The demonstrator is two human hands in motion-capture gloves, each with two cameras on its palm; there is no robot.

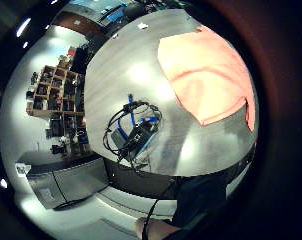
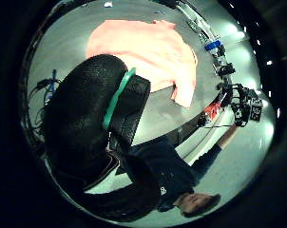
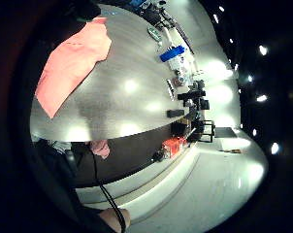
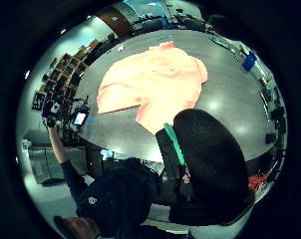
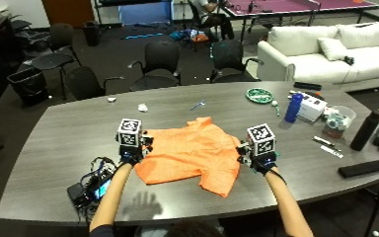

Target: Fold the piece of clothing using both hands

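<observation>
Hands hovered at either side of the garment: the left hand (image 5: pixel 130 157) beside its left edge and the right hand (image 5: pixel 262 162) just beside its right edge, and whether the fingers were spread or curled I could not tell, though neither seemed to hold cloth. The orange shirt (image 5: pixel 191 154) lay spread, slightly rumpled, on the grey table (image 5: pixel 58 128) before the person. It looked light, limp and easily bunched, so pinching it at shoulder and hem corners would probably serve best.

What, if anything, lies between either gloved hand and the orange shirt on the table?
Nothing visible does. The orange shirt lies spread flat on the grey table, with the left hand at its left edge and the right hand at its right edge, no object between.
</observation>
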